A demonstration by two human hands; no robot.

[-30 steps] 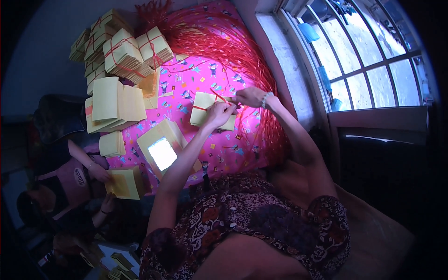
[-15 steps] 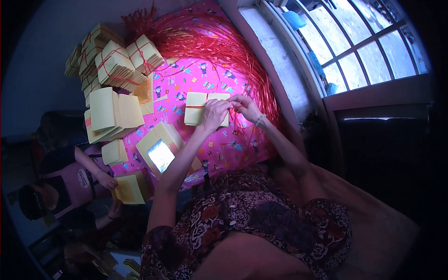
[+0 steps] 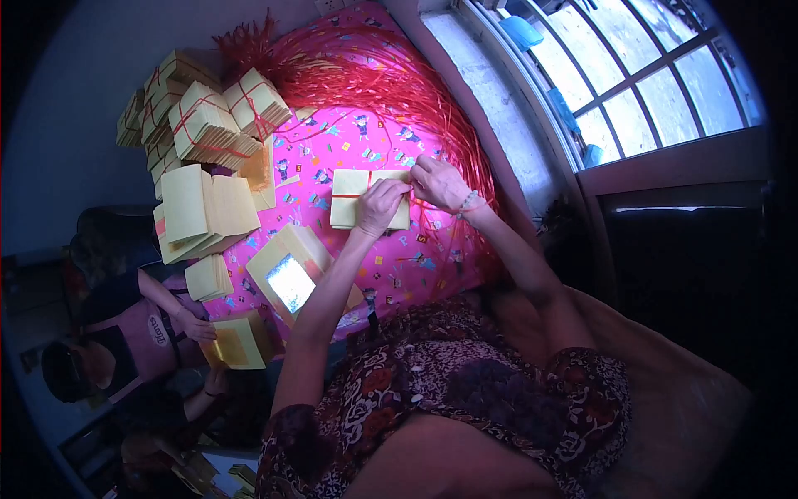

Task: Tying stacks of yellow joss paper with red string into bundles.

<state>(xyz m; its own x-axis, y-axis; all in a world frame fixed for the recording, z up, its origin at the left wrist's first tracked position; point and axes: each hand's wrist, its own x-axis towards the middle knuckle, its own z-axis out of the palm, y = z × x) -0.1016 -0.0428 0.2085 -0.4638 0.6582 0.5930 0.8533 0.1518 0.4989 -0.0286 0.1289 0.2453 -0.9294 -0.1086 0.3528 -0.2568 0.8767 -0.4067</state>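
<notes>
A bundle of pale yellow paper sheets [image 3: 347,214] lies on the pink patterned cloth before me, crossed by a red ribbon [image 3: 345,196]. My left hand [image 3: 381,208] rests over the bundle's right part, thumb and fingers pinched on the ribbon at its right edge. Just beyond that edge, my right hand [image 3: 442,185] is closed, its fingertips close to the left ones and gripping the ribbon. My fingers mostly hide the ribbon between them, so whether it is knotted there cannot be seen.
Tied yellow bundles [image 3: 204,121] are piled at the far left, with loose stacks [image 3: 208,208] nearer. A long heap of red ribbons [image 3: 374,75] runs along the far and right sides. At the left, a co-worker's hand [image 3: 198,328] holds yellow sheets [image 3: 241,343]. A barred window [image 3: 632,79] is at right.
My right hand has turned, its back now showing more and its fingers curled in. My left hand stays on the bundle's edge. The co-worker's hand has shifted onto the sheets.
</notes>
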